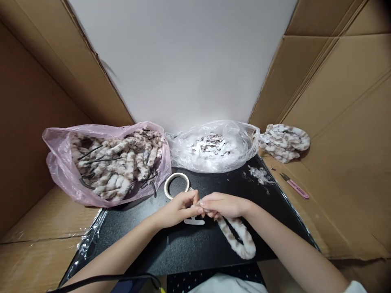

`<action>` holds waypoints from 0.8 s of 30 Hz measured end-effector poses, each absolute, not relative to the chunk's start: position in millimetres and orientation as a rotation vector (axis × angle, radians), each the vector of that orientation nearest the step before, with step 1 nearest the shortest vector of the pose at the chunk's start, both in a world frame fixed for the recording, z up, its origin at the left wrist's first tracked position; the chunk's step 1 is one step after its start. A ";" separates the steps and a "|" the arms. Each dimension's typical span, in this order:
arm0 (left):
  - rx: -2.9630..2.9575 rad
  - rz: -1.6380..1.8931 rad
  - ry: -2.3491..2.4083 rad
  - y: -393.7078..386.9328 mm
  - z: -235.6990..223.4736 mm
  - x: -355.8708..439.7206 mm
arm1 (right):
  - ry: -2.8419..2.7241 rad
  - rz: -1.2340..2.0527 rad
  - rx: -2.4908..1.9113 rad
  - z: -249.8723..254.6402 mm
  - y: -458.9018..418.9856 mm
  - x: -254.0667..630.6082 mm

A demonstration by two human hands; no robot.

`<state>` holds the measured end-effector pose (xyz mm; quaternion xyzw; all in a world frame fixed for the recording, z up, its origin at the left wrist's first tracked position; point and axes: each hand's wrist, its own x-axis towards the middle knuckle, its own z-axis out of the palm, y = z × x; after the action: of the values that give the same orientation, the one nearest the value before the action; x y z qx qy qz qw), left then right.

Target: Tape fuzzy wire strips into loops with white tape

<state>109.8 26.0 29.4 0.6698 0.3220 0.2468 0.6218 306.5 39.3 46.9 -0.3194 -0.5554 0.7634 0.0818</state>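
A fluffy white-and-brown plush loop (244, 244) hangs from my fingers over the near part of the black table, its lower end toward my body. My right hand (227, 204) is closed, pinching the upper end of the loop. Against it, my left hand (183, 207) is also closed, thumb and fingertips on the same end; the exact grip is partly hidden. A small white tag (194, 221) shows just below my left fingers. Right behind my left hand lies a roll of cream tape (166, 190), flat on the table.
A pink plastic bag (59, 156) full of plush strips with dark cords stands at the back left. Beside it, a clear bag (183, 160) holds white tags. Finished-looking plush loops (285, 142), fluff scraps (261, 176) and pink thread snips (295, 187) lie right. Cardboard walls (342, 142) surround the table.
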 end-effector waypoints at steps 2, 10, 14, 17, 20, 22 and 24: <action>1.403 0.554 0.690 27.2 26.1 110.4 | -1.831 2.119 -0.991 50.1 38.3 306.6; 1.213 0.288 0.599 19.8 32.8 109.4 | -2.512 1.213 -0.942 67.0 18.9 305.2; 1.405 0.256 0.571 14.0 31.0 107.6 | -2.696 0.903 -0.956 64.6 12.5 302.0; 1.405 0.346 0.654 7.5 22.8 103.3 | -2.652 0.904 -0.891 60.1 15.8 300.7; 1.502 0.404 0.783 -1.2 21.7 95.4 | -2.408 1.034 -0.975 49.9 29.4 298.4; 1.743 0.424 0.883 -7.3 24.5 88.1 | -2.224 0.981 -1.195 38.9 41.3 294.3; 2.051 0.478 0.993 -12.1 25.5 79.9 | -2.146 0.845 -1.404 26.9 51.0 287.1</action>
<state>79.9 -12.1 25.5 0.8090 0.3917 0.1885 0.3956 287.1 51.0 26.9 -0.5075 -0.7754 0.3054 0.2189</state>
